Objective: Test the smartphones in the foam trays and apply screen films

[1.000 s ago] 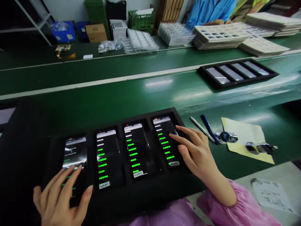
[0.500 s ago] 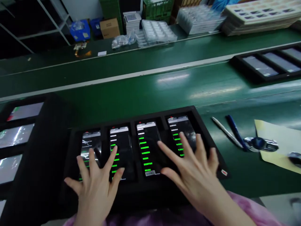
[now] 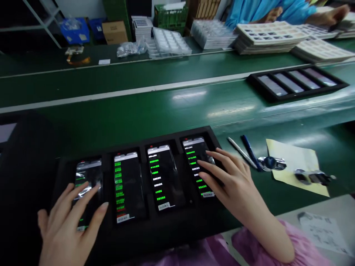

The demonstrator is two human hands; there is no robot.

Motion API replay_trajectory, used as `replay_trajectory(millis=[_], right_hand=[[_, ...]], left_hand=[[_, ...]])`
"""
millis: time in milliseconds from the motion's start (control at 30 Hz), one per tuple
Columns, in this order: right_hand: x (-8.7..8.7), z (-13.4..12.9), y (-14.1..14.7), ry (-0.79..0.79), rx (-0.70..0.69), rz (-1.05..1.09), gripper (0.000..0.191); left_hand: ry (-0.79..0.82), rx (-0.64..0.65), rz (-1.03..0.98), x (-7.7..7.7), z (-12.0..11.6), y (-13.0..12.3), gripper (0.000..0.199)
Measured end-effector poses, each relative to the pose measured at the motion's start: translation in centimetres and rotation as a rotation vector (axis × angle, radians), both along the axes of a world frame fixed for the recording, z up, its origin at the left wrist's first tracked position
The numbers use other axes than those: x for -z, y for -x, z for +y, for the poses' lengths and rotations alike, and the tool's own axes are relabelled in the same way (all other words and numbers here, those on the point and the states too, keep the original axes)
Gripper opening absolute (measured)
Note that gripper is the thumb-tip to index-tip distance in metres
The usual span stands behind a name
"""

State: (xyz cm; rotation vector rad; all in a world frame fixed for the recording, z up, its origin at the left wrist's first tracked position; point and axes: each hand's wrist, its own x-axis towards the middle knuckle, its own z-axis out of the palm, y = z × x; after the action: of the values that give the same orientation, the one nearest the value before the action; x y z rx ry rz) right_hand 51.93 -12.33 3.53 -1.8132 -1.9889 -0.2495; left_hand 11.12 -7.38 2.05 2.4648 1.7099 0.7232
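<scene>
A black foam tray [image 3: 177, 221] holds a row of phones with lit list screens. My left hand [image 3: 70, 218] is spread over the leftmost phone [image 3: 90, 170], fingertips at its screen. Beside it, the second phone [image 3: 130, 192] shows green lines and some red ones near the bottom. The third phone [image 3: 166, 177] lists green and white lines, with no hand over it. My right hand [image 3: 230, 177] has its fingers apart over the rightmost phone [image 3: 194, 147], fingertips on or just above the glass. Neither hand holds anything.
Right of the tray lie a white pen [image 3: 242, 152], a blue pen [image 3: 250, 151] and metallic items on yellow paper [image 3: 299, 159]. Another black tray [image 3: 299, 94] sits farther right. Across the bench are clear plastic trays [image 3: 170, 42], stacked sheets [image 3: 269, 37] and a person in blue sleeves [image 3: 257, 9].
The view has shifted right. My left hand has left the second phone and stays at the leftmost; my right hand has moved off the third. The lists have scrolled, and a person's hands now show.
</scene>
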Motion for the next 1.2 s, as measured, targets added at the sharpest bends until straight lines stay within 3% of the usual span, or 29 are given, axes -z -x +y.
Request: replay_trajectory(millis=[100, 300, 533, 867, 1033, 1100, 1200], right_hand=[[0.8, 0.6, 0.1, -0.019, -0.018, -0.02, 0.028], [0.9, 1.5, 0.3, -0.044, 0.036, -0.174, 0.031], [1.2, 3.7, 4.4, -0.054, -0.244, -0.094, 0.037], [1.3, 2.4, 3.8, -0.118, -0.227, 0.122, 0.027], [2.5, 1.3, 2.9, -0.171, -0.154, 0.194, 0.059], [2.6, 1.0, 2.5, -0.185, -0.143, 0.211, 0.063], [2.6, 0.6, 2.1, -0.169, -0.128, 0.256, 0.056]], left_hand=[[0.028, -0.023, 0.12, 0.2, 0.6, -1.6, 0.036], [0.059, -0.079, 0.189, -0.1, 0.4, -2.3, 0.039], [0.064, -0.059, 0.245, -1.0, 1.2, -4.3, 0.043], [0.092, -0.038, 0.234, -1.4, 1.0, -5.5, 0.048], [0.108, -0.064, 0.258, -1.5, 0.9, -5.1, 0.053], [0.148, 0.025, 0.274, -2.0, 0.3, -4.5, 0.047], [0.252, 0.277, 0.238, -3.3, -0.9, -2.3, 0.023]])
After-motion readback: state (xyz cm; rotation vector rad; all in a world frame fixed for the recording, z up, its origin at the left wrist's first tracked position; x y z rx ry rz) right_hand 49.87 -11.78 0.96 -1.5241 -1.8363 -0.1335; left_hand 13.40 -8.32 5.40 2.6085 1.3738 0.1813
